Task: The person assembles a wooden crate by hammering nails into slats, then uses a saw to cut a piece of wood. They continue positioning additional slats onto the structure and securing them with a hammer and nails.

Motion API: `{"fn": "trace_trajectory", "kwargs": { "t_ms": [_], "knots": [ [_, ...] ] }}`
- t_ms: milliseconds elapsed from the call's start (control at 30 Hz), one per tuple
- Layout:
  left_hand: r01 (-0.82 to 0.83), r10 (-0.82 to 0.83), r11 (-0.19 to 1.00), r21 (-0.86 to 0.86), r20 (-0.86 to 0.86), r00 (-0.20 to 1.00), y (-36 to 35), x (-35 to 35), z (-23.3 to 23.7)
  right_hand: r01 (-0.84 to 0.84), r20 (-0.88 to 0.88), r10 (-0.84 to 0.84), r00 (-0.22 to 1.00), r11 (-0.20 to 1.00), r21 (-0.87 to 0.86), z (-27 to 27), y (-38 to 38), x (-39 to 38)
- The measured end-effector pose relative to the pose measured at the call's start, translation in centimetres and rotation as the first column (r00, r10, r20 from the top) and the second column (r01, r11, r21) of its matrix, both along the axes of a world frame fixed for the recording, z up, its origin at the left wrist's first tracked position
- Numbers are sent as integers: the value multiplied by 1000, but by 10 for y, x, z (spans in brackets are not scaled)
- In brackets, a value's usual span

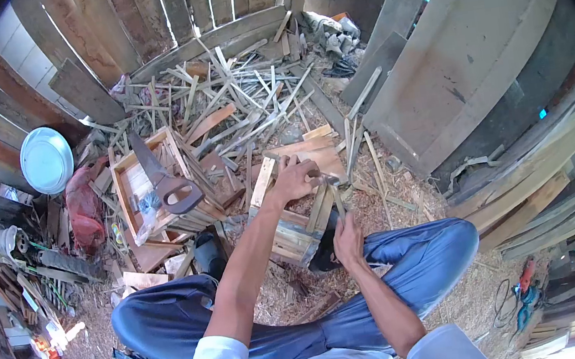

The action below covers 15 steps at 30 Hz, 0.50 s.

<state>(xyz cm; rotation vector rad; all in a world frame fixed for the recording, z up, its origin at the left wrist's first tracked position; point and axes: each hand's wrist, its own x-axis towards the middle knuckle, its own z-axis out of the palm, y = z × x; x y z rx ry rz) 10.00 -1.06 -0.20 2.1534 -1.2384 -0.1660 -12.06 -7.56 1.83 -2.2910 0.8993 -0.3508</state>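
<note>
My right hand (347, 239) is wrapped around the handle of a hammer (337, 200), whose metal head is up beside my left fingertips. My left hand (294, 178) rests over the top of a small slatted wooden crate (293, 238), between my knees. Its fingers are bent together near the hammer head; whatever they pinch is too small to make out. A pale wooden strip (261, 183) lies under the left side of that hand. Behind the hand is a flat wooden board (310, 155).
To the left, a handsaw (166, 183) lies across an open wooden box (124, 192) holding a plastic bag. Loose wood strips (242, 99) are heaped ahead. Planks (532, 185) are stacked at right, near a corded power tool (525, 301). A white basin (46, 160) leans at left.
</note>
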Motion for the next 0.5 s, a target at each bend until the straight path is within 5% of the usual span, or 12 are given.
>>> {"fn": "trace_trajectory", "kwargs": {
  "t_ms": [67, 500],
  "knots": [
    [-11, 11, 1000, 27, 7, 1000, 1, -3, 2, 0, 115, 6, 993, 999, -51, -2, -2, 0],
    [3, -2, 999, 35, -13, 1000, -3, 5, 0, -8, -33, 8, 999, 1000, 1, -15, -11, 9]
  ]
}}
